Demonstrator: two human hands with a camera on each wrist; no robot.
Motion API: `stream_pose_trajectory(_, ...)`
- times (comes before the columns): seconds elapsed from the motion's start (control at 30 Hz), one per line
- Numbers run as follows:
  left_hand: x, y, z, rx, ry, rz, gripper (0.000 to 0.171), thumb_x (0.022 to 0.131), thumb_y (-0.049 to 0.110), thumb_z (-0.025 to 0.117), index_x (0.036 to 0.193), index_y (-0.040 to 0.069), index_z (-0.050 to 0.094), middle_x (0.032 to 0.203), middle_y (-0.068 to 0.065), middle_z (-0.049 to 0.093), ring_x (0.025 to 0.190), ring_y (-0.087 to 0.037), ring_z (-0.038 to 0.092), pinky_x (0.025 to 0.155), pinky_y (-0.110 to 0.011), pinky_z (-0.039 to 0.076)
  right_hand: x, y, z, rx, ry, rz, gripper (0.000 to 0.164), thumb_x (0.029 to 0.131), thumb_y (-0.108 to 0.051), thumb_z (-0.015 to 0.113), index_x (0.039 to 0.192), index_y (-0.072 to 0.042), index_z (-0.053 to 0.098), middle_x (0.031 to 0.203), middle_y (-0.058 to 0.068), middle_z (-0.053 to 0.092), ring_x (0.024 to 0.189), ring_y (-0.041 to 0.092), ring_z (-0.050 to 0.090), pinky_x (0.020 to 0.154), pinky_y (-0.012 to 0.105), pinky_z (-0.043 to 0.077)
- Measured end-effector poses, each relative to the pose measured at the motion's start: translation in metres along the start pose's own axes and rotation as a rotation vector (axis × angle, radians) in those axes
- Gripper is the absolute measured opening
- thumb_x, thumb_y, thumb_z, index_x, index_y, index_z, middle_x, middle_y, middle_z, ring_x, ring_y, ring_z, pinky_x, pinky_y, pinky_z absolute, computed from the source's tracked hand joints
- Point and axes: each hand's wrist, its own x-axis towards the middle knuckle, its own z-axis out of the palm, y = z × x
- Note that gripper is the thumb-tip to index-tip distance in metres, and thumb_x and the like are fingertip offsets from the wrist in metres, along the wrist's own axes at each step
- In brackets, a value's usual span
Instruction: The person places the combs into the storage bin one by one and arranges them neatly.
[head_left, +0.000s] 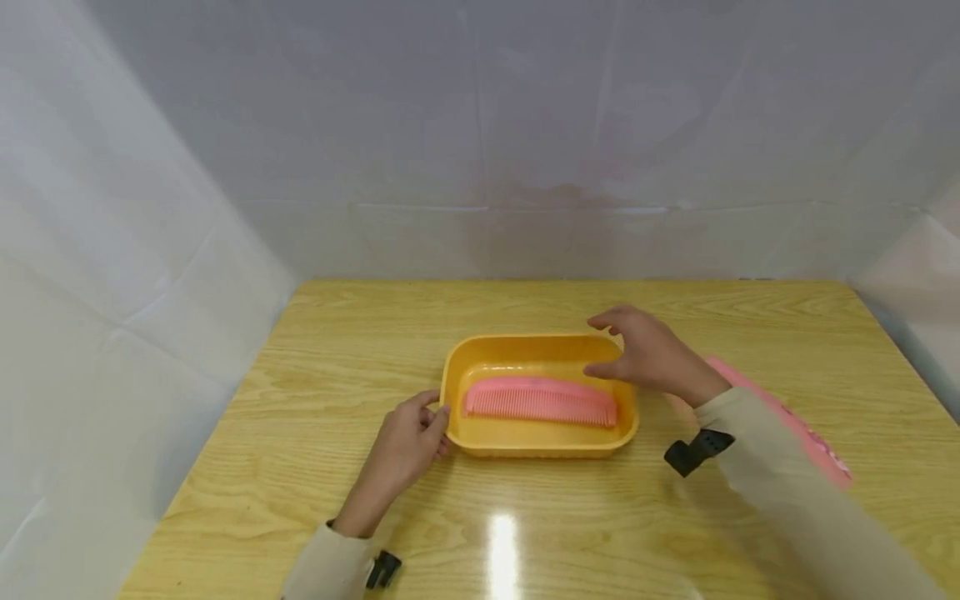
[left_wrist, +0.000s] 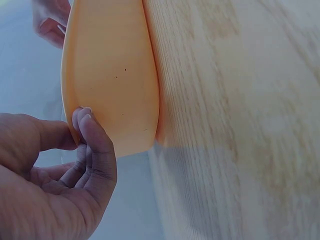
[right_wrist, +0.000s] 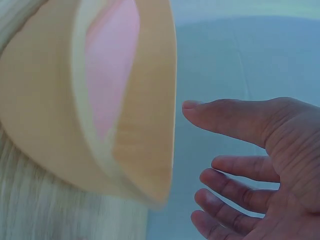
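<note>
A yellow-orange plastic basin [head_left: 525,446] stands on the wooden table, with a pink comb [head_left: 540,402] lying inside it, teeth toward the person. At the basin's left end, my left hand [head_left: 408,437] pinches the rim between thumb and fingers; the left wrist view shows this grip on the basin wall [left_wrist: 115,75] closely. My right hand [head_left: 641,350] hovers over the basin's right end, thumb and fingers spread apart with nothing between them. In the right wrist view the right hand [right_wrist: 250,170] appears beside the basin rim, the comb [right_wrist: 110,70] partly visible inside.
A long pink object with a patterned end [head_left: 825,458] lies on the table [head_left: 300,400] at the right, partly hidden beneath the right sleeve [head_left: 802,492]. Pale sheeting [head_left: 420,133] hangs behind the table and along both sides.
</note>
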Motion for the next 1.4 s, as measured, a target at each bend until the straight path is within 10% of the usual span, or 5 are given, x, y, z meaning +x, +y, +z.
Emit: stream_pose_trajectory(1.4,-0.001,-0.001,0.0,0.001,-0.001,0.011,0.042,0.105,0.014,0.055,0.142,-0.006,0.052,0.078,-0.005,0.067,0.067,-0.02,0.068,0.056,-0.03,0.056,-0.074,0.086,-0.038,0.023,0.026,0.237,0.08,0.088,-0.039,0.079,0.142,0.011,0.049,0.14,0.036,0.047,0.12,0.053,0.049,0.087,0.063,0.05)
